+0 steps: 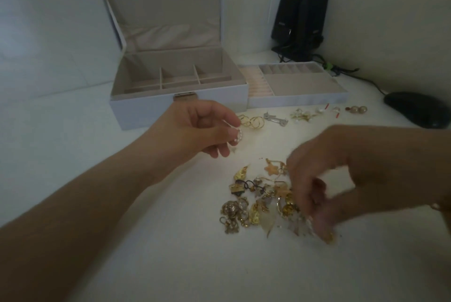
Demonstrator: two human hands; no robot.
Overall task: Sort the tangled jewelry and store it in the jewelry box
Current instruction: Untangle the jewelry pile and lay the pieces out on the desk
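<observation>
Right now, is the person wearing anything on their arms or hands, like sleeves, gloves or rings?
No sleeves or gloves: the left hand and its forearm are bare. No rings show on the fingers, though the right hand is blurred. A thin gold-coloured band, likely a bracelet, sits at the right wrist by the picture's edge.
</observation>
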